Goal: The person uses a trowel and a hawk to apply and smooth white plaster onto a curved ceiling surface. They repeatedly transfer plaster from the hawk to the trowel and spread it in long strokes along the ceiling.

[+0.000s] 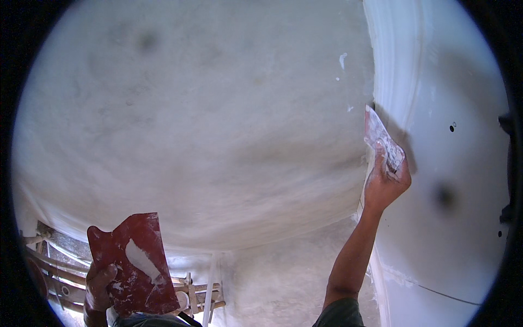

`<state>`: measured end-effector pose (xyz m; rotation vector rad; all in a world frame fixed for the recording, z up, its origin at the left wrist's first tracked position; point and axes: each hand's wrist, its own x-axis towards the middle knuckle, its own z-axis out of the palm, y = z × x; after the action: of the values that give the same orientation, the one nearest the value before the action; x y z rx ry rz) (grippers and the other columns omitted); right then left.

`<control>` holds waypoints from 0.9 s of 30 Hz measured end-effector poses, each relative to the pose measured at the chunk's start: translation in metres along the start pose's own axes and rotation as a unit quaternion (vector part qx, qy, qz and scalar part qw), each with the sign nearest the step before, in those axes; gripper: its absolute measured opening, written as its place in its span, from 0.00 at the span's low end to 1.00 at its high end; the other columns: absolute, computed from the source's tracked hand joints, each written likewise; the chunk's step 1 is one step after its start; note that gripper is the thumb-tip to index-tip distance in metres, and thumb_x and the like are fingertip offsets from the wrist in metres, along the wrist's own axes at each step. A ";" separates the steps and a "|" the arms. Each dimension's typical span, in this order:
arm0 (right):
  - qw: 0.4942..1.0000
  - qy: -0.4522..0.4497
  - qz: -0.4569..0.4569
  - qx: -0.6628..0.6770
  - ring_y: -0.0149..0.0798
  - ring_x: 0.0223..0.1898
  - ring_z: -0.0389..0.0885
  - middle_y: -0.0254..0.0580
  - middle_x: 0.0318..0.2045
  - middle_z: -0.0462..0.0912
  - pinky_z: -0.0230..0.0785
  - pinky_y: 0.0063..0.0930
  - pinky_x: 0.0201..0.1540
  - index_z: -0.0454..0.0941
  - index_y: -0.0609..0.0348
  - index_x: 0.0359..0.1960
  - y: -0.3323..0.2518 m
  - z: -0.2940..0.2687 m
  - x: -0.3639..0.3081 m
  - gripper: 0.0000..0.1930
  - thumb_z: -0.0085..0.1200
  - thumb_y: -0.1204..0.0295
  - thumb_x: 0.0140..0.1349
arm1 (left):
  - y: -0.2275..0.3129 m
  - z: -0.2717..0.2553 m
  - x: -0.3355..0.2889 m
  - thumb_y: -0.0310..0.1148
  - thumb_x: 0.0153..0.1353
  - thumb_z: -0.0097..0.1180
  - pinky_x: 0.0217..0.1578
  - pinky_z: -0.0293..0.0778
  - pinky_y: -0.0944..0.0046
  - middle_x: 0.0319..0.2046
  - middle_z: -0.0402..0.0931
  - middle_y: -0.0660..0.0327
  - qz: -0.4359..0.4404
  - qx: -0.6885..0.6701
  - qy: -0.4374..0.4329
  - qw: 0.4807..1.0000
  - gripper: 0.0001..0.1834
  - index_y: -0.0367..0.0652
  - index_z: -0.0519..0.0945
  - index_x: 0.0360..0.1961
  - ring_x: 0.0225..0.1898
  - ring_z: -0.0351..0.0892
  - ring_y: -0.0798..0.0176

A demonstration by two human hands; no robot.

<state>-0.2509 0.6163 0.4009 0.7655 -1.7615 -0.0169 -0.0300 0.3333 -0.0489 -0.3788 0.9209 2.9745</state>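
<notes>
My left hand (102, 286) grips a dark red flat board (122, 270) at the lower left, thumb over its face. A smear of white paste (141, 260) lies on the board, with smaller flecks round it. Out at the right, my right hand (388, 182) is closed on a thin putty knife (383, 136) coated with white paste. The blade's tip meets the seam where the grey plastered wall (218, 109) joins the white panel (452, 240). Fingers behind the knife are partly hidden, and its handle cannot be made out.
White blobs (342, 60) mark the wall left of the seam. A pale ridged strip (397, 49) runs up beside the seam. The white panel has a small dark hole (451, 128). Wooden poles (68, 291) and a white upright pipe (209, 289) stand at the lower left.
</notes>
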 end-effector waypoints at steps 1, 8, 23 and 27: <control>1.000 0.002 -0.003 -0.011 0.40 0.40 0.88 0.47 0.38 0.89 0.78 0.35 0.47 0.84 0.67 0.41 0.004 0.001 0.002 0.07 0.65 0.78 0.64 | -0.001 -0.002 0.000 0.35 0.63 0.53 0.52 0.80 0.58 0.54 0.80 0.52 0.000 0.031 0.022 0.999 0.32 0.33 0.69 0.67 0.50 0.82 0.58; 0.997 0.044 -0.022 -0.066 0.44 0.38 0.89 0.51 0.40 0.90 0.79 0.37 0.48 0.85 0.68 0.45 0.019 0.010 0.000 0.11 0.66 0.77 0.63 | -0.017 -0.007 0.004 0.35 0.63 0.53 0.51 0.80 0.57 0.53 0.80 0.52 0.009 0.032 0.050 0.998 0.31 0.33 0.70 0.66 0.49 0.83 0.57; 0.944 0.167 -0.208 -0.196 0.48 0.43 0.87 0.49 0.45 0.88 0.81 0.39 0.47 0.86 0.64 0.51 0.040 0.044 -0.012 0.14 0.62 0.76 0.65 | -0.006 0.007 -0.003 0.33 0.60 0.56 0.52 0.79 0.58 0.53 0.81 0.52 -0.004 -0.014 0.085 0.996 0.32 0.33 0.72 0.66 0.49 0.83 0.58; 0.945 0.181 -0.212 -0.174 0.48 0.44 0.87 0.50 0.45 0.88 0.81 0.38 0.47 0.86 0.65 0.51 0.044 0.046 -0.023 0.13 0.61 0.76 0.67 | -0.011 -0.002 -0.003 0.35 0.59 0.57 0.53 0.78 0.57 0.54 0.81 0.52 -0.014 0.066 0.094 0.993 0.33 0.32 0.71 0.66 0.50 0.82 0.57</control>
<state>-0.3094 0.6454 0.3826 0.8123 -1.1788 -0.4390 -0.0254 0.3411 -0.0556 -0.6699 1.1110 2.8701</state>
